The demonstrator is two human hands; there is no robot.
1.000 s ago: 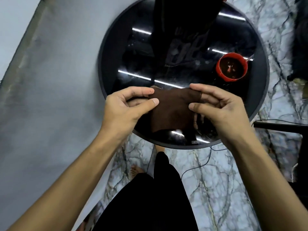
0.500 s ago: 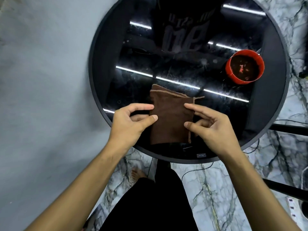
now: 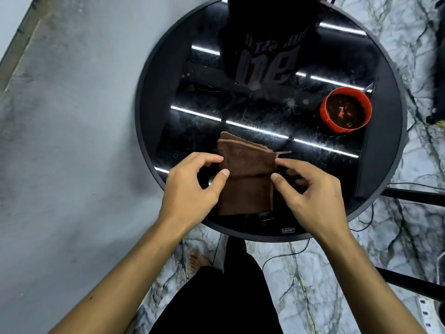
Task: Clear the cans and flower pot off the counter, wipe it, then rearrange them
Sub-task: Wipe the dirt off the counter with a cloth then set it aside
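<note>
Pinching the folded cloth [image 3: 246, 179] at its edges — left hand [image 3: 192, 186] and right hand [image 3: 310, 191], thumbs and forefingers closed on it, near table [image 3: 149, 141] edge. Flattening before wiping — pot [image 3: 346, 109] sitting far right, needing removal.

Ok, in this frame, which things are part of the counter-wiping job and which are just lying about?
Part of the job:
- brown cloth, folded flat on the table
- left hand and right hand, fingertips on the cloth's edges
- red flower pot, still on the table
- round black glass table

Just lying about:
- black cables on the marble floor

No cans visible.
</note>
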